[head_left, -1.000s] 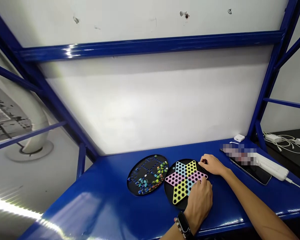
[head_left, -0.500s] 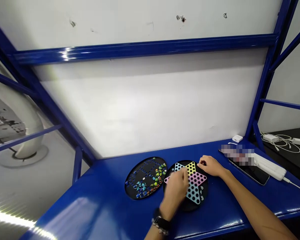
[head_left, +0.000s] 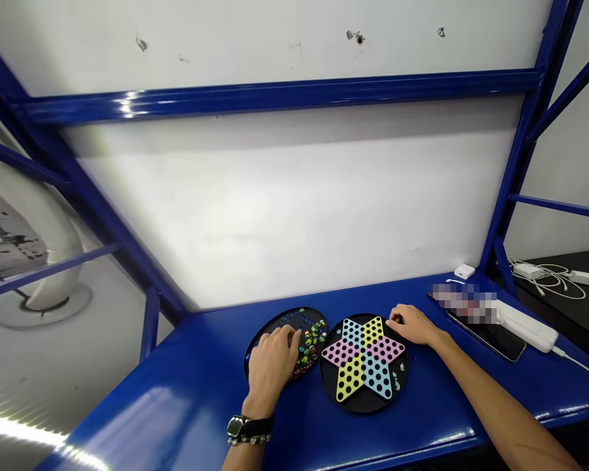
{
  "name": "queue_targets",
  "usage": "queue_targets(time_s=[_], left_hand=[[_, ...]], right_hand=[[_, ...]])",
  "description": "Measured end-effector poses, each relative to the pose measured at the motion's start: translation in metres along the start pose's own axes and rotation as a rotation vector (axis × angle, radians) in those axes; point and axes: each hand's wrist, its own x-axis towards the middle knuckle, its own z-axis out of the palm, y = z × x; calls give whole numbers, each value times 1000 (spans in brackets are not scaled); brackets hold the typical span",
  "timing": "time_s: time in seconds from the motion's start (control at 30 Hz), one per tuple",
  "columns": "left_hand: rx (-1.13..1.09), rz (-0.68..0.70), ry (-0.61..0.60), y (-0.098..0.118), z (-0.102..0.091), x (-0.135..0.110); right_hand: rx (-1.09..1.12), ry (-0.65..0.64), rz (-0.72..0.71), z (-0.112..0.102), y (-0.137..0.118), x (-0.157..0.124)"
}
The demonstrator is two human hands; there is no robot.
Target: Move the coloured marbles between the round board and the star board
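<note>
Colored marbles [head_left: 315, 333] lie in the lower-center tray [head_left: 260, 333], none visible on the star board [head_left: 363, 353]; left hand [head_left: 271, 360] and right hand [head_left: 411, 324] grips cannot be told.

Where My Sight Runs Out

The left hand [head_left: 272, 363] blocks the near-left part of the black tray [head_left: 273, 319] from me, and I can't tell whether its bent fingers pinch anything. The heaped marbles [head_left: 315, 333] are too small for me to count. The inside of the right hand's [head_left: 411, 324] curl is hidden too. Pale bits [head_left: 396, 386] on the game board [head_left: 330, 383] are too small to identify. A pixelated patch [head_left: 464, 304] masks whatever lies beside the phone [head_left: 491, 339]. The right edge cuts the white cable [head_left: 582, 365]; the bottom edge, both forearms [head_left: 500, 399].
</note>
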Motion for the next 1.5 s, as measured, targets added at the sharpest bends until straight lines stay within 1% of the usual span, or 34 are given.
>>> queue_targets(time_s=[0.07, 0.1, 0.17, 0.23, 0.27, 0.3, 0.37, 0.4, 0.47, 0.53, 0.6, 0.73, 0.8, 0.9, 1.03, 1.17, 1.27, 1.37, 1.43, 1.5], left_hand=[[-82, 70, 19, 19, -7, -9], [-148, 127, 20, 32, -9, -17], [-283, 296, 3, 66, -10, -38], [-336, 466, -15, 103, -5, -63], [-327, 543, -35, 121, 0, -74], [-288, 586, -31, 137, 5, -84], [-147, 630, 16, 162, 19, -97], [-75, 634, 45, 169, 25, -101], [34, 622, 94, 177, 37, -103], [83, 613, 119, 179, 44, -102], [91, 625, 109, 177, 46, -99], [42, 733, 20, 175, 45, -92], [7, 761, -25, 174, 44, -90], [-43, 770, -56, 174, 45, -88], [-53, 780, -47, 173, 48, -88], [-71, 754, -55, 173, 49, -90], [-131, 708, -82, 172, 43, -92], [-247, 609, -107, 164, 30, -85], [-301, 503, -101, 150, 18, -68], [-307, 360, -91, 125, 7, -44]], right_hand=[[3, 3, -1, 0, 1, 0], [4, 4, -1, 1, 1, 0], [3, 9, -5, 1, 1, 0], [0, 13, -10, 2, 2, 1], [-2, 17, -13, 2, 2, 1], [-4, 19, -15, 2, 2, 0], [-10, 22, -18, 1, 2, 0], [-12, 22, -20, 1, 1, 0], [-15, 21, -25, 0, 0, -1], [-14, 16, -31, -1, -2, -1], [-12, 9, -31, -1, -3, -1], [-10, 4, -30, -1, -2, -1], [-11, 5, -30, -1, -1, 0], [-12, 5, -28, 0, 0, 0], [-12, 4, -13, 0, 0, -1], [0, 0, -12, -1, -2, -1], [8, -2, -19, 0, -2, -1], [11, 3, -30, 0, -2, -1], [13, 1, -29, 1, -2, -1], [14, -2, -26, 1, -2, -1]])
